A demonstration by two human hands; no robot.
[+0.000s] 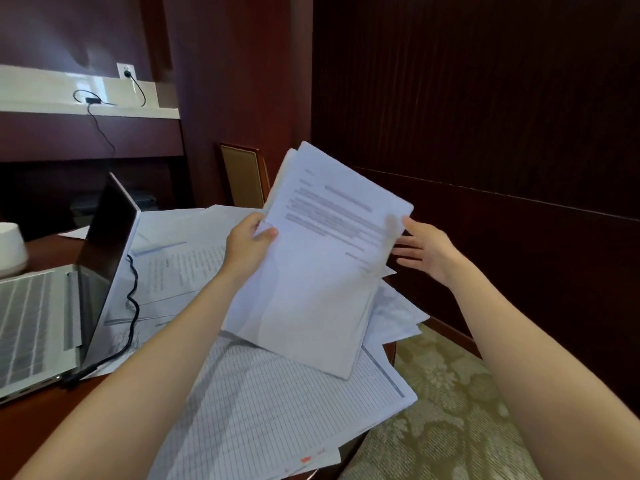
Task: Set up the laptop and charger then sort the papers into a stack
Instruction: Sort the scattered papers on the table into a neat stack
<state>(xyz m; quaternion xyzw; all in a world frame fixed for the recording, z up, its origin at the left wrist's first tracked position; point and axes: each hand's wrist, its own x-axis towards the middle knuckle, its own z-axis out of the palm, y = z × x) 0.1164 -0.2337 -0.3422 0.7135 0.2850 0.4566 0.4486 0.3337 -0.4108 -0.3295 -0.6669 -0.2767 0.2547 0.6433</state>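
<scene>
I have a sheaf of papers (322,265) lifted off the surface (41,420), and my left hand (249,244) pinches it at its left edge, thumb on the top sheet and fingers behind, so the pages hang together while I square them. My right hand (426,252) is released, fingers spread and straight, just beside the sheaf's right edge; the blur there keeps me from telling whether it touches the paper. I judge it is placed to tap or steady that side and bring the uneven sheets into line, since several corners stick out behind the top page. The sheaf's long axis runs from near to far, leaning a little right, with the head of the printed page at the far end and its face towards me. Below it, loose papers (277,410) lie fanned over the surface, some overhanging the right edge, so the sorting looks partly done. To the left the laptop (52,313) stands open, and the charger cable (133,306) runs from its near corner towards the wall socket (125,71) far left, so that part seems finished.
</scene>
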